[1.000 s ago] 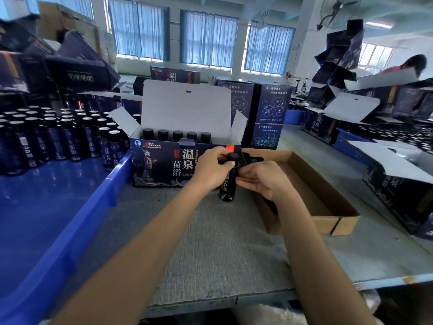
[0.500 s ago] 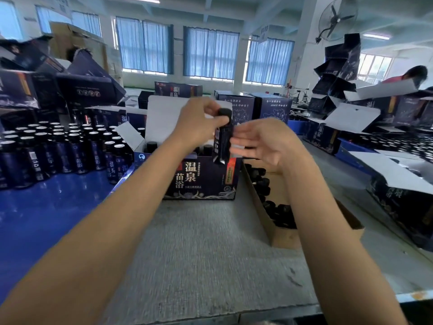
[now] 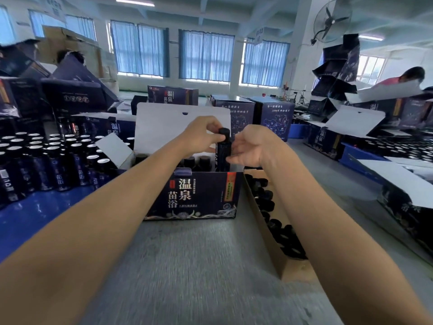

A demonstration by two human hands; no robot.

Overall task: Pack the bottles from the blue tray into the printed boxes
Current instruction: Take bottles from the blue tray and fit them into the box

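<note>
Grey worktop [image 3: 199, 266], blurred by head motion. Near right, a cardboard tray [image 3: 262, 221] of loose black caps lies just beside the printed box [image 3: 199, 195].

The box stands open with its lid flap up and a row of packed bottles [image 3: 203, 160] inside. At its right end, one bottle [image 3: 223, 151] is upright with its foot below the rim.

Left hand [image 3: 201, 134] pinches the cap between thumb and fingertips. Right hand [image 3: 250, 146] sits alongside, fingers loosely curled, one tip against the label. Cannot tell whether it grips or only steadies.

Likely trouble:
- A cap-only pinch lets the body swing and snag a neighbour or the front wall.
- A loose cap could part.

Far left, the blue tray [image 3: 35, 214] holds many more.
</note>
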